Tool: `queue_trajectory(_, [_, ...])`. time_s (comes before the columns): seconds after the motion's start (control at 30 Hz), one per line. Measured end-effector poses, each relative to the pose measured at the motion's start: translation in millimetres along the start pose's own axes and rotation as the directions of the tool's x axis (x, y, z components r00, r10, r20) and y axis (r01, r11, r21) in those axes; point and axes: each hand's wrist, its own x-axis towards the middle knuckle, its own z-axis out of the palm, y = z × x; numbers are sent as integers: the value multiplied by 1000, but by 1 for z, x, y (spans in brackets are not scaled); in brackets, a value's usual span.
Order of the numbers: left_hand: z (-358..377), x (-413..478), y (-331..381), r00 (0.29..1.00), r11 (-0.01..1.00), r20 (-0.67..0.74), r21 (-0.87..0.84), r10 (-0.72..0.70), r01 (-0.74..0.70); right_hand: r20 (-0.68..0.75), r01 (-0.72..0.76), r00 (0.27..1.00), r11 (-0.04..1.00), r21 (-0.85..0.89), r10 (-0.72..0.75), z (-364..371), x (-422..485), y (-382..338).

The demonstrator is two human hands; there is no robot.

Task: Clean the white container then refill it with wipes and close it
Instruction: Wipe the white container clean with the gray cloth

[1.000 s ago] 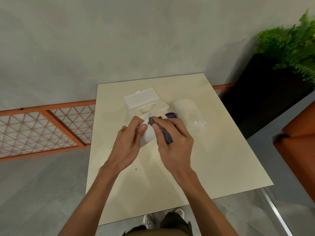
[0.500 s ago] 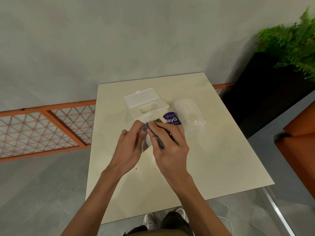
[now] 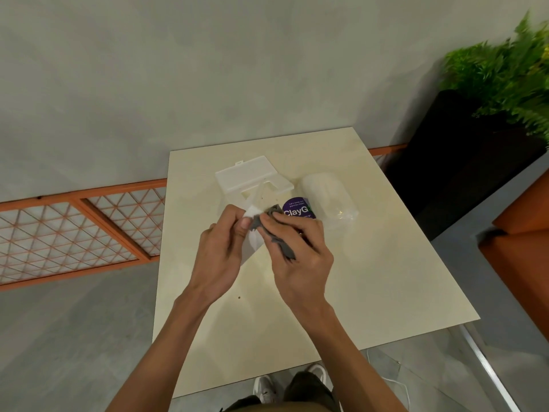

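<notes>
My left hand [image 3: 219, 251] grips a small white container [image 3: 253, 240] and holds it tilted just above the cream table [image 3: 371, 278]. Against the container, my right hand [image 3: 300, 254] pinches a grey cloth [image 3: 283, 246], which is pressed on its upper edge. Both hands hide most of the container. Behind them on the table lies the white lid [image 3: 246, 176] with its flap open. To the right of the lid is a purple ClayGo wipes pack [image 3: 295, 210], partly hidden by my right fingers.
A clear plastic wrapper [image 3: 326, 194] lies right of the purple pack. A black planter [image 3: 460, 150] with a green fern stands beyond the table's right side, with an orange seat [image 3: 520, 248] nearer. An orange lattice panel [image 3: 74, 233] runs along the wall at left.
My right hand has rubbed the grey cloth along the container and shifted slightly, so more of the purple pack's label shows. My left hand has kept its grip.
</notes>
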Motion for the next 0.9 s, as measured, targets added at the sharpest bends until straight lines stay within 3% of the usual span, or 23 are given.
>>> queue_trajectory(0.07, [3,-1,0,1000,1000,7,-12,-18,18,-8,-87,996,994,60,88,2,2,0])
queue_trajectory(0.2, [2,-1,0,1000,998,-4,-63,-27,27,20,-21,1000,998,64,20,6,-1,-8])
queue_trajectory(0.33, [2,-6,4,999,996,-26,-80,-37,35,21,-179,984,962,204,179,0,2,-9])
queue_trajectory(0.47, [0,-7,2,999,992,-11,-123,-30,29,50,-69,997,983,170,62,1,0,-17])
queue_trajectory(0.6, [-3,-8,3,998,990,1,-130,-62,62,98,-345,939,896,279,330,-6,2,-13])
queue_trajectory(0.67, [-3,-7,0,996,983,51,-165,-80,87,130,-405,914,865,297,384,-7,0,-15])
queue_trajectory(0.9, [0,-5,6,973,911,139,-348,-184,222,136,-287,955,937,199,263,0,-15,-14])
